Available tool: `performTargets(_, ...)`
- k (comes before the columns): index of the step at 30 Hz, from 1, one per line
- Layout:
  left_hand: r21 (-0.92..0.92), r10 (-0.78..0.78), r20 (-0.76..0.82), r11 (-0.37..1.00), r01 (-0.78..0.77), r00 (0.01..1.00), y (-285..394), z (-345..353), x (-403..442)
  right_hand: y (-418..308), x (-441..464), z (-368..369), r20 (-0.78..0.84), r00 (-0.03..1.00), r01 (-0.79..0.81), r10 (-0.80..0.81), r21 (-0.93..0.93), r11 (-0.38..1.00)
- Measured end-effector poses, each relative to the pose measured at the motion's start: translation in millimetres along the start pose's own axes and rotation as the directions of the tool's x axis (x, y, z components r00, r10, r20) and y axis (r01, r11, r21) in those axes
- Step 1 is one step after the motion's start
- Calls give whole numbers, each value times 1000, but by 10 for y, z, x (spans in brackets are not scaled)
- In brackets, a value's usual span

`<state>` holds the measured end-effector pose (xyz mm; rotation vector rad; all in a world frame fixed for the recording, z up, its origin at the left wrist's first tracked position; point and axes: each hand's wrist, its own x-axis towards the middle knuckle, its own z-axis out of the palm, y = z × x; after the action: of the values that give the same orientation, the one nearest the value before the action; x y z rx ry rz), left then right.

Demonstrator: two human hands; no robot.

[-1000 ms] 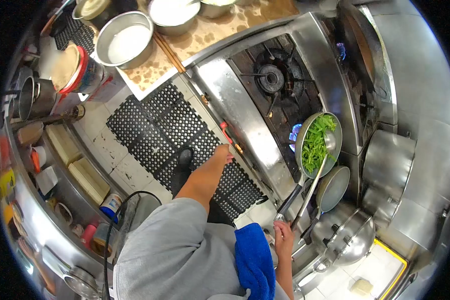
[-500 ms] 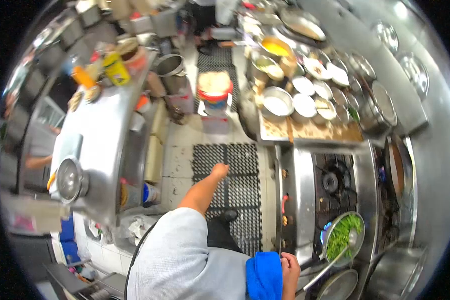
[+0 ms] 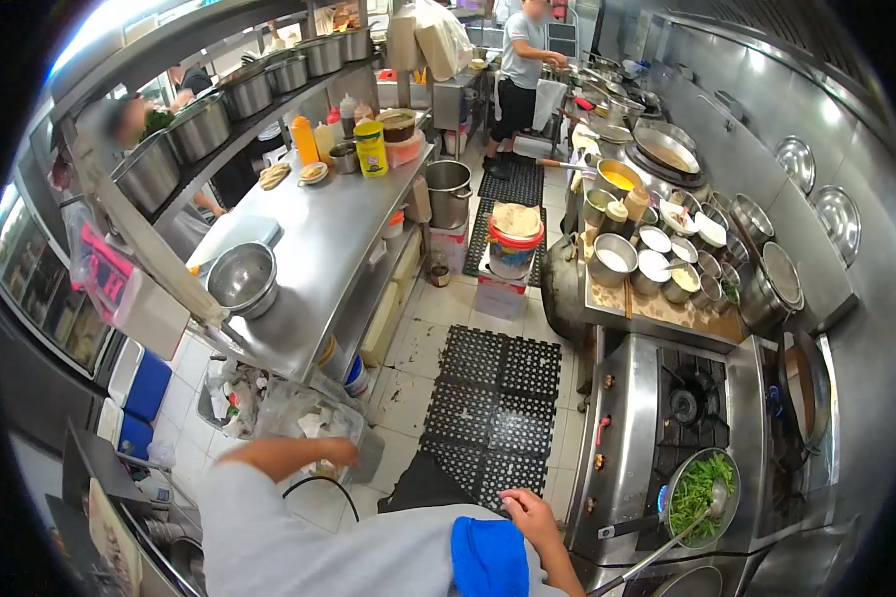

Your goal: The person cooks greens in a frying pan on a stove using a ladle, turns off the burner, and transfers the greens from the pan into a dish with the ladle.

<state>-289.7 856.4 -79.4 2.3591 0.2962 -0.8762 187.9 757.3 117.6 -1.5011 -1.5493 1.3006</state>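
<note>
My left hand (image 3: 337, 454) hangs low over the plastic-lined bin (image 3: 368, 456), with its fingers not clearly shown. In front of my body, my right hand (image 3: 531, 515) holds nothing, its fingers loosely apart. A blue cloth (image 3: 490, 557) lies against my shirt beside it. To the right, a pan (image 3: 735, 509) of chopped leafy greens (image 3: 702, 488) sits on a burner with a blue flame at its left edge. A long-handled ladle (image 3: 689, 529) rests in the greens, its handle slanting down past my right hand. Neither hand touches the pan or ladle.
A steel bowl (image 3: 242, 280) stands on the left counter (image 3: 314, 239). Black mats (image 3: 493, 398) cover the aisle floor, with a red-rimmed bucket (image 3: 516, 254) farther on. Seasoning pots (image 3: 653, 271) crowd the right counter. A co-worker (image 3: 521, 75) stands at the far end.
The view has swung left and up. My left arm has moved from over the mat to the left. My right hand has moved off the blue cloth's edge, fingers now apart.
</note>
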Motion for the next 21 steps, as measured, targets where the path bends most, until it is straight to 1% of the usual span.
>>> performTargets(1, -342, -357, -249, 902, 264, 900, 188, 35, -13, 134, 27, 48, -2, 1000, 10, -10, 26, 1000)
performTargets(2, -680, -702, -335, 642, 354, 628, 310, 23, 1, 180, 67, 59, -6, 1000, 25, -25, 26, 999)
performTargets(3, -899, -834, -310, 413, 143, 456, 454, -53, 112, 202, 96, 79, -20, 999, -35, 36, 42, 999)
performTargets(4, -976, -932, -204, 170, -136, 299, 568, -178, 270, 205, 138, 108, -34, 995, -96, 98, 63, 993)
performTargets(5, -958, -964, -152, 90, -273, 217, 632, -239, 433, 227, 201, 128, -27, 992, -125, 125, 15, 992)
performTargets(6, -911, -986, -82, 14, -413, 146, 682, -301, 578, 133, 243, 183, -31, 992, -121, 122, 18, 992)
performTargets(8, -933, -945, 6, -123, -339, 327, 848, -563, 676, -119, 383, 194, 14, 994, -109, 111, -124, 986)
performTargets(9, -931, -942, 17, -137, -339, 335, 960, -649, 578, -174, 458, 264, 11, 997, 77, -76, -189, 979)
performTargets(10, -944, -894, -323, 282, -171, 309, 1017, -786, 386, -234, 525, 350, 20, 998, 67, -64, -189, 980)
performTargets(11, -753, -708, -617, 658, 5, 343, 989, -865, 220, -305, 624, 434, 63, 993, 112, -100, -226, 968)
performTargets(12, -761, -715, -607, 649, 6, 348, 908, -791, 142, -465, 705, 525, 108, 985, 155, -131, -257, 954)
performTargets(13, -729, -689, -629, 684, 34, 359, 772, -698, 74, -668, 763, 604, 146, 984, 135, -99, -259, 956)
performTargets(14, -687, -660, -660, 723, 66, 359, 619, -745, -71, -689, 851, 726, 153, 982, 149, -112, -257, 955)
performTargets(15, -729, -695, -612, 680, 71, 377, 553, -810, -228, -677, 917, 855, 132, 977, 195, -166, -243, 950)
performTargets(16, -729, -701, -617, 680, 74, 359, 415, -814, -314, -683, 1010, 964, 111, 968, 246, -225, -233, 941)
performTargets(17, -753, -719, -614, 657, 31, 325, 287, -848, -392, -759, 1065, 1066, 102, 984, 163, -144, -200, 966)
performTargets(18, -778, -739, -604, 628, -18, 299, 225, -842, -439, -833, 1104, 1128, 116, 982, 172, -151, -208, 963)
performTargets(19, -785, -748, -598, 619, -24, 288, 180, -832, -480, -915, 1110, 1182, 104, 987, 141, -124, -182, 973)
performTargets(20, -755, -738, -650, 655, -41, 184, 212, -975, -634, -978, 1136, 1236, 91, 991, 109, -96, -152, 982)
performTargets(21, -717, -713, -697, 696, -47, 75, 247, -1162, -828, -886, 1170, 1245, 120, 985, 148, -127, -196, 969)
